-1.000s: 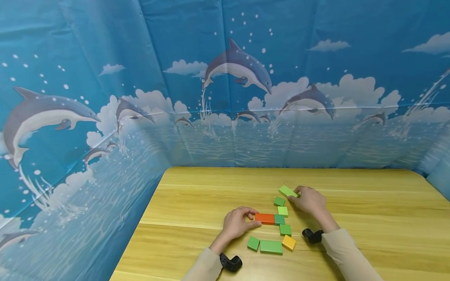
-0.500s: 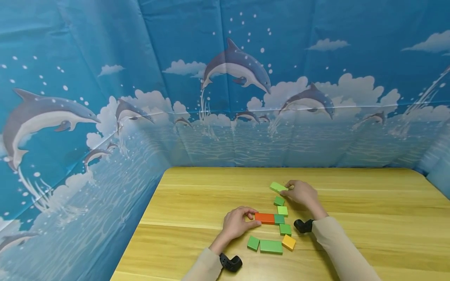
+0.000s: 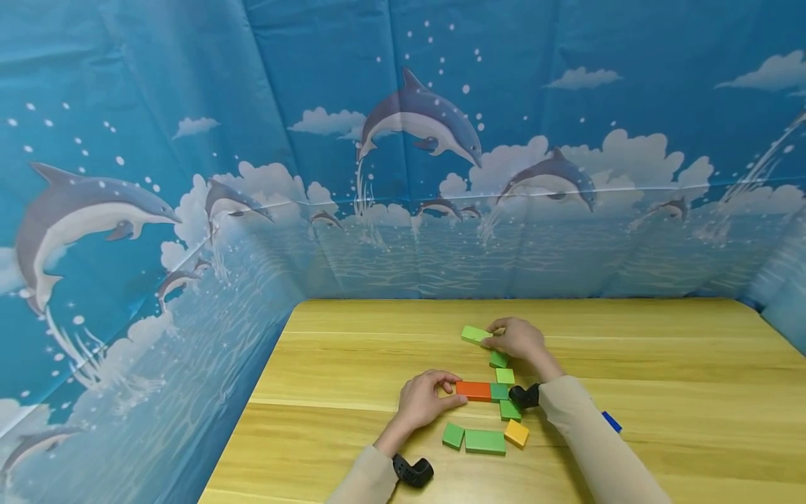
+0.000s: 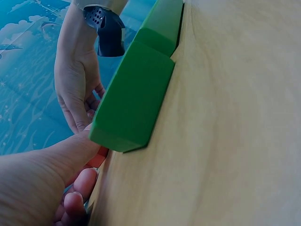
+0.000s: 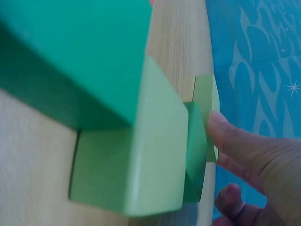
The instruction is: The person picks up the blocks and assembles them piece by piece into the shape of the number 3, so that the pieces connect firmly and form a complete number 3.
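My right hand (image 3: 518, 340) pinches the right end of a long light green block (image 3: 474, 334) at the far end of a bent row of blocks. In the right wrist view the thumb (image 5: 230, 136) presses the side of that light green block (image 5: 203, 92). My left hand (image 3: 423, 400) holds the left end of a red block (image 3: 473, 391) between thumb and fingers. The red block's right end meets a teal block (image 3: 499, 392). A small green block (image 3: 498, 359) and a small light green block (image 3: 505, 376) lie between the teal block and my right hand.
Nearer me lie a green block (image 3: 509, 411), partly behind the right wrist camera, an orange block (image 3: 517, 433), a long green block (image 3: 485, 442) and a square green one (image 3: 453, 435). A blue block (image 3: 611, 421) shows beside the right sleeve. A dolphin-printed sheet hangs behind the table (image 3: 352, 315).
My right hand has moved left and slightly away from me, bringing the long light green block with it. The blue block has come into view beside the sleeve. My left hand stays on the red block.
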Demonstrator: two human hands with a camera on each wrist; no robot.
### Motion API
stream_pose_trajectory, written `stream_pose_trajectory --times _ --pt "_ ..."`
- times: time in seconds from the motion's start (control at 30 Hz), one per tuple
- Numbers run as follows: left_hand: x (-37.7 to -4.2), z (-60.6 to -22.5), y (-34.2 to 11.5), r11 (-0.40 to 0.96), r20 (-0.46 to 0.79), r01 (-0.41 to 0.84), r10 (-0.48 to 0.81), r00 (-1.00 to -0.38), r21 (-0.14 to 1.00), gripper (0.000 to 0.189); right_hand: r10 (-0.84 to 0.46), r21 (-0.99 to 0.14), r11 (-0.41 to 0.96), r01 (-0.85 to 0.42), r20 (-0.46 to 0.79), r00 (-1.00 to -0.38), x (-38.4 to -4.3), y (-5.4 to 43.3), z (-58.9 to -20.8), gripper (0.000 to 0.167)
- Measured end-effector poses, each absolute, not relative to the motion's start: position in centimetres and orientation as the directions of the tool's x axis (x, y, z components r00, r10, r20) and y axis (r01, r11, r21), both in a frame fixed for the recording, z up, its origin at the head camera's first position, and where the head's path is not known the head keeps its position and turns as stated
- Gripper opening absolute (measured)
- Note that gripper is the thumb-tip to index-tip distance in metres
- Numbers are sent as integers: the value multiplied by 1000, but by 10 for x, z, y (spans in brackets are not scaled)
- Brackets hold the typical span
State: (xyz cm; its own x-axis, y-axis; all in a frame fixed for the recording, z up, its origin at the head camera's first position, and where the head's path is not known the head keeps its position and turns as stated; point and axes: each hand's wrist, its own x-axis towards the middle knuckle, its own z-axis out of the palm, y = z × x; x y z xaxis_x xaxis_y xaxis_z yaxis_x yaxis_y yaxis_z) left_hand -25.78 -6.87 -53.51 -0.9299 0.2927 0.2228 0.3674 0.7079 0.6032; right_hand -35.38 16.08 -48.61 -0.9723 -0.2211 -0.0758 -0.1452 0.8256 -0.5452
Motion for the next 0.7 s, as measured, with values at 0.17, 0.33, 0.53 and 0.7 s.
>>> stream_pose_trajectory --times 0.17,0.33,0.53,0.7 --pt "-257 -535 -68 708 226 369 293 -929 602 36 -260 -590 793 -152 -102 -960 -352 157 -486 41" --pt "-257 -535 -68 710 215 363 294 -931 604 36 -297 -638 753 -161 -111 -948 -350 159 -486 40" --pt "-257 -534 -68 704 218 363 292 -931 611 36 -337 -702 695 -154 -128 -933 -351 163 -491 42" --pt "-257 -534 -68 701 216 362 292 -932 615 35 -372 -735 660 -154 -142 -917 -352 165 -494 43"
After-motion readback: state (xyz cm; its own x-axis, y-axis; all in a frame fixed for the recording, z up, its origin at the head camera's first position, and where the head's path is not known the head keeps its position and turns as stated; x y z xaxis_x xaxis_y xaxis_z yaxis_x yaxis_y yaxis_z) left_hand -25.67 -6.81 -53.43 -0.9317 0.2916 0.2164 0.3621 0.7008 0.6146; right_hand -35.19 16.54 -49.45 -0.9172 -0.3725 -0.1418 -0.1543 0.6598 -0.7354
